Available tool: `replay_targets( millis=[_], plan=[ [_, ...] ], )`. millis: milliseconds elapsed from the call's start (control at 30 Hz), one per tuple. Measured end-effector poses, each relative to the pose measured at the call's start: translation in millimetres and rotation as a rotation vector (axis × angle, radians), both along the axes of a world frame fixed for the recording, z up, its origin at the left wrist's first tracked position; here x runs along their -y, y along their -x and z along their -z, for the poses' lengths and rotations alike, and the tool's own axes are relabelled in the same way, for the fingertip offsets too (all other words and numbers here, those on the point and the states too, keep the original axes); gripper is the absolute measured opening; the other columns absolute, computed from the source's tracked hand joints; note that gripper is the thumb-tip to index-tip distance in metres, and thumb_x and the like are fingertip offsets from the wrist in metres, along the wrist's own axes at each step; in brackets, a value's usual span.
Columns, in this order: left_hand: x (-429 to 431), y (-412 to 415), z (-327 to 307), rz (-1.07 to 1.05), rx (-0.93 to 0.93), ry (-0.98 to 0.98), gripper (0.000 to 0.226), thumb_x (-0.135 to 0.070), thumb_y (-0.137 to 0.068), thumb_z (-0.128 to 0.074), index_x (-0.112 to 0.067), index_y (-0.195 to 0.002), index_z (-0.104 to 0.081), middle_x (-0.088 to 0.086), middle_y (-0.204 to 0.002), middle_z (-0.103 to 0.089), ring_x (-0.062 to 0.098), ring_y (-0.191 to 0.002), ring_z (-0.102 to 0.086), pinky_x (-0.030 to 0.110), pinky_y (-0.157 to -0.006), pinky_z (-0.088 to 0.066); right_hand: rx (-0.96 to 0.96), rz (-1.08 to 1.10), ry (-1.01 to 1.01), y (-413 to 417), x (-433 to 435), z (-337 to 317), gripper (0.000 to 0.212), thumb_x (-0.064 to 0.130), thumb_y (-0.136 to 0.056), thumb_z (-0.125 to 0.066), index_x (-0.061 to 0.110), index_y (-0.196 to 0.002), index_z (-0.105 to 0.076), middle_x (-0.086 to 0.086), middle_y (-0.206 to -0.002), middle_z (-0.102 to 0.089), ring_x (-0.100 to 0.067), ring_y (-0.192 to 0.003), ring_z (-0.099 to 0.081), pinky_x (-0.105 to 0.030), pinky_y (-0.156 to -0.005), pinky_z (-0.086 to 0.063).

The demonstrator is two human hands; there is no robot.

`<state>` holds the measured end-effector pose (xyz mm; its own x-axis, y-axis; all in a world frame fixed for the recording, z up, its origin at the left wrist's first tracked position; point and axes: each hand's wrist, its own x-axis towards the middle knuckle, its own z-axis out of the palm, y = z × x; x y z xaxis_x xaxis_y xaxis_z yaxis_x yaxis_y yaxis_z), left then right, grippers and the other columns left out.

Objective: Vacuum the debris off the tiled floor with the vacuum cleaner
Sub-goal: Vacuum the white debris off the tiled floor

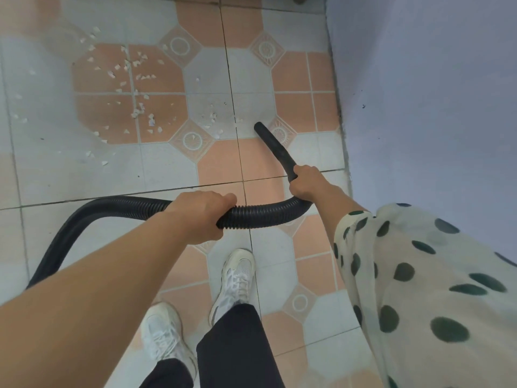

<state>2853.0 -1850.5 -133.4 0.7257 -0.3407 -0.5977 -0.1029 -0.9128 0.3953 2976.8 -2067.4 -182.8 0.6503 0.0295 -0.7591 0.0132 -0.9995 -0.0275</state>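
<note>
A black ribbed vacuum hose (pixel 260 217) curves across the floor in front of me and ends in a smooth black nozzle (pixel 272 144). The nozzle's open tip rests near the floor, just right of a few white scraps. My left hand (pixel 204 217) grips the ribbed hose from above. My right hand (pixel 306 183) is closed around the nozzle's base where the hose bends. Small white debris pieces (pixel 134 88) lie scattered over the orange and grey floor tiles (pixel 173 169), mostly to the upper left of the nozzle. The vacuum's body is out of view.
A pale lilac wall (pixel 419 93) runs along the right side, close to the nozzle. My two white sneakers (pixel 236 278) and dark trouser legs stand below the hose. The hose trails off toward the lower left. A spotted sleeve covers my right arm.
</note>
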Motion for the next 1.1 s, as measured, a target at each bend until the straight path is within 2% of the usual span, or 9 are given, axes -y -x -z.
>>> replay_targets(
  millis=[167, 367, 667, 900, 1100],
  plan=[
    [-0.7, 21.6, -3.3, 0.038, -0.009, -0.022, 0.027, -0.021, -0.082, -0.054, -0.027, -0.091, -0.029, -0.008, -0.075, -0.042, 0.019, -0.072, -0.048, 0.027, -0.051, -0.029, -0.011, -0.006, -0.012, 25.2, -2.5, -0.3, 0.032, 0.015, -0.097, -0.044, 0.006, -0.128, -0.047, -0.017, -0.126, -0.048, -0.028, -0.092, -0.05, -0.038, -0.082, -0.047],
    [-12.4, 27.5, 3.3, 0.0, -0.007, -0.056, 0.028, -0.022, -0.08, -0.057, -0.027, -0.089, -0.031, -0.008, -0.075, -0.043, 0.021, -0.074, -0.05, 0.03, -0.058, -0.035, 0.032, -0.035, -0.065, 23.6, -21.8, 12.5, 0.031, 0.014, -0.098, -0.044, 0.005, -0.128, -0.046, -0.017, -0.123, -0.046, -0.026, -0.086, -0.049, -0.035, -0.073, -0.041],
    [3.0, 27.6, -0.6, 0.018, -0.014, -0.086, 0.026, -0.021, -0.08, -0.057, -0.029, -0.089, -0.033, -0.008, -0.075, -0.045, 0.019, -0.073, -0.051, 0.027, -0.05, -0.029, -0.007, -0.008, -0.064, 33.6, -5.8, 7.9, 0.035, 0.013, -0.097, -0.044, 0.005, -0.131, -0.044, -0.018, -0.125, -0.045, -0.026, -0.088, -0.048, -0.034, -0.073, -0.041],
    [32.0, 33.9, -8.3, 0.102, -0.119, -0.062, 0.026, -0.021, -0.079, -0.056, -0.031, -0.092, -0.036, -0.007, -0.08, -0.05, 0.016, -0.072, -0.051, 0.025, -0.052, -0.031, -0.097, 0.073, -0.062, 68.6, 37.5, -1.6, 0.041, 0.012, -0.096, -0.044, 0.007, -0.136, -0.038, -0.018, -0.128, -0.041, -0.026, -0.089, -0.047, -0.034, -0.076, -0.044],
    [63.6, 38.1, -6.6, 0.145, -0.132, -0.03, 0.025, -0.02, -0.08, -0.054, -0.03, -0.091, -0.034, -0.007, -0.081, -0.05, 0.017, -0.073, -0.05, 0.027, -0.057, -0.035, -0.057, 0.248, -0.014, 88.9, 75.7, -7.4, 0.042, 0.009, -0.095, -0.047, 0.011, -0.136, -0.038, -0.016, -0.131, -0.035, -0.025, -0.084, -0.046, -0.033, -0.071, -0.042]
  ],
)
